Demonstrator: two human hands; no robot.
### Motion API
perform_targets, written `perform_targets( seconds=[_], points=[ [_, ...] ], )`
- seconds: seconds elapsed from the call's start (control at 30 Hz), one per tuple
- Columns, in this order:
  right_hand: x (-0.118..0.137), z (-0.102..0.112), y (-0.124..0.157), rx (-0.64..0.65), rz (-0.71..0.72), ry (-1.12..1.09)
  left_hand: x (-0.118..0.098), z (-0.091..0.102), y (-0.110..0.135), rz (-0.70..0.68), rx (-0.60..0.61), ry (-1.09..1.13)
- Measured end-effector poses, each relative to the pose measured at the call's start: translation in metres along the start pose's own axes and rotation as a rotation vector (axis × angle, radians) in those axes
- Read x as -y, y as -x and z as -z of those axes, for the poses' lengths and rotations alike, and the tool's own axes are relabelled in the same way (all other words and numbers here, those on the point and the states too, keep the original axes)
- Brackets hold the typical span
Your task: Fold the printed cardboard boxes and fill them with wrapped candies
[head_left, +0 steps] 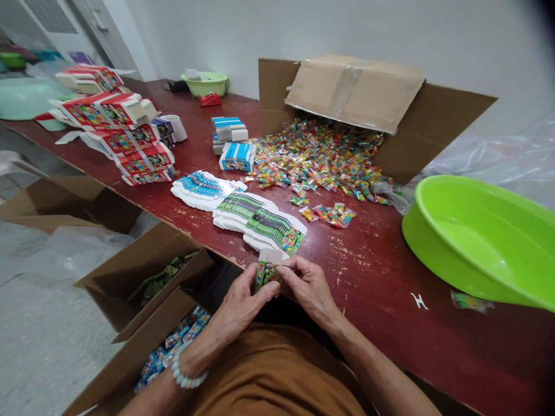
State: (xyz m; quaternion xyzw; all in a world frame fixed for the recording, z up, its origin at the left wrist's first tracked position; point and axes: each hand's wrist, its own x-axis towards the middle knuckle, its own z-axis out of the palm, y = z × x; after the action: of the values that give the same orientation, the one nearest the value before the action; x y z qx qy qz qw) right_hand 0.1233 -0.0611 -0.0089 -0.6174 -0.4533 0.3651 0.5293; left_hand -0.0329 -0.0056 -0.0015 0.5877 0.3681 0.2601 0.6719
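Observation:
Both my hands hold one small green printed carton [267, 273] just in front of the table's near edge. My left hand [241, 303] wraps its fingers round the carton's left side. My right hand [307, 283] pinches the carton's open white flap from the right. Just beyond them lies a fanned stack of flat green cartons [260, 222], with a stack of flat blue cartons [202, 188] to its left. A heap of small colourful sweet packets [318, 156] spills from a tipped cardboard box [359, 92] further back.
A lime green basin [481, 242] sits at the right. Folded blue boxes [236, 156] and red cartons [125, 138] stand at the left and back. Below the table edge, open cardboard boxes [151, 277] hold finished green and blue cartons. A green bowl [204, 84] sits far back.

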Motion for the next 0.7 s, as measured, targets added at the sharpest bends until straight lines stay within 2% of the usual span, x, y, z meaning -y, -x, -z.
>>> perform_targets(
  seconds=[0.1, 0.27, 0.4, 0.5, 0.6, 0.7],
  points=[
    [0.002, 0.002, -0.001, -0.019, -0.007, 0.018, -0.001, -0.003, 0.004, -0.062, -0.124, 0.102],
    [-0.003, -0.011, 0.003, -0.066, -0.046, -0.306, -0.006, -0.010, 0.009, -0.075, -0.200, 0.132],
    [-0.009, -0.015, 0.003, -0.079, -0.019, -0.363, -0.006, -0.005, 0.006, -0.012, -0.194, 0.128],
    [-0.008, -0.008, -0.002, 0.003, -0.145, -0.405, -0.002, -0.001, 0.003, 0.039, -0.165, 0.129],
    [-0.002, 0.000, -0.008, 0.074, -0.277, -0.506, 0.001, 0.001, 0.000, 0.017, -0.130, 0.070],
    [0.004, 0.004, -0.012, 0.114, -0.219, -0.446, 0.000, -0.001, -0.001, -0.030, -0.140, 0.102]
  ],
)
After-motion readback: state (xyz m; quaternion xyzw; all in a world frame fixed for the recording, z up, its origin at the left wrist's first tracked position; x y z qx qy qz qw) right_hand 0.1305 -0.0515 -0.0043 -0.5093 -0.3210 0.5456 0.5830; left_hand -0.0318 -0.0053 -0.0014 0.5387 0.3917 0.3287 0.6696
